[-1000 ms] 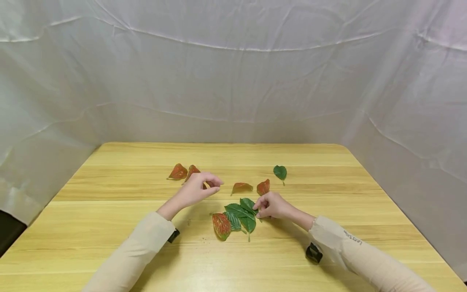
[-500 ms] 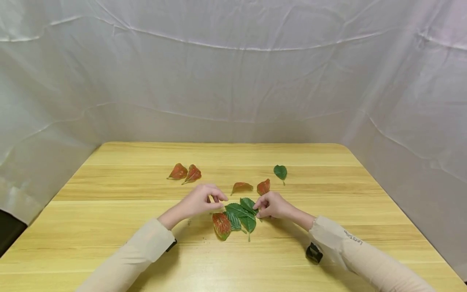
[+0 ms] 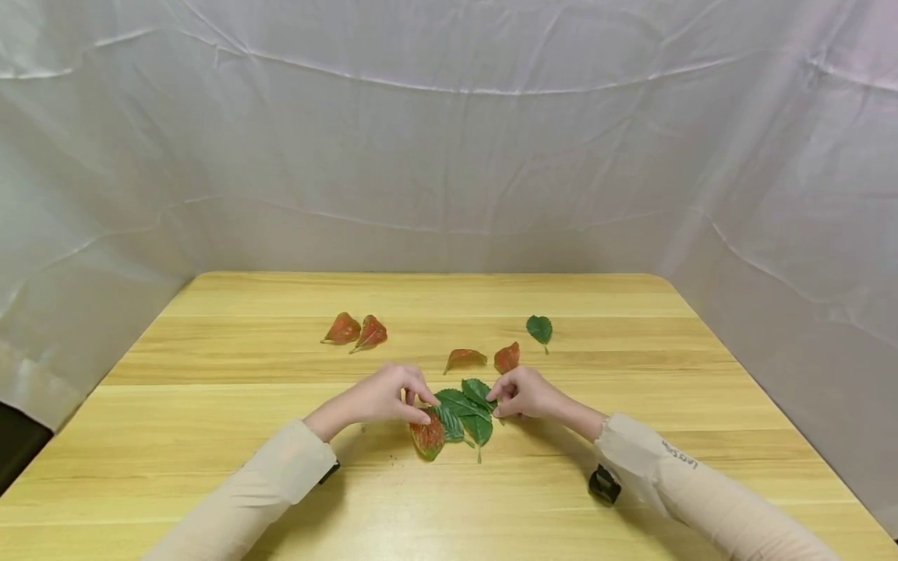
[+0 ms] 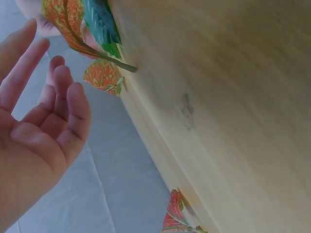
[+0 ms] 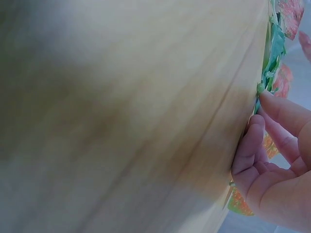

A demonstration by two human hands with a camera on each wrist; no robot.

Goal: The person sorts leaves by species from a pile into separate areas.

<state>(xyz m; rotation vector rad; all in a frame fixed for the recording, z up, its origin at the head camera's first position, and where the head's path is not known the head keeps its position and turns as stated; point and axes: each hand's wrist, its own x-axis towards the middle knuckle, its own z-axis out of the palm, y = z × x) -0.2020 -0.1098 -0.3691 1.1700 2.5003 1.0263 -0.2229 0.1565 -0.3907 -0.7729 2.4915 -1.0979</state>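
Several overlapping green leaves (image 3: 456,413) lie mid-table, with a red-and-green leaf (image 3: 429,438) against their left side. My left hand (image 3: 389,397) hovers over that mottled leaf, its thumb and forefinger apart at the leaf's upper edge. The left wrist view shows the left fingers (image 4: 73,104) loosely bent, holding nothing, below the mottled leaf's stem (image 4: 114,61). At the right side of the green cluster, my right hand (image 3: 529,395) pinches a green leaf (image 5: 276,46) near its stem end between thumb and forefinger. The other right fingers curl down against the table.
Two red leaves (image 3: 358,333) lie at the back left of the wooden table (image 3: 245,366). Behind the green cluster are a curled red leaf (image 3: 464,358) and another red leaf (image 3: 507,358). A single green leaf (image 3: 539,329) lies back right. Pale sheeting (image 3: 449,156) surrounds the table.
My left hand has come toward me and slightly right, from near the back-left red leaves down to the mottled leaf. The right hand has stayed in place at the green leaves.
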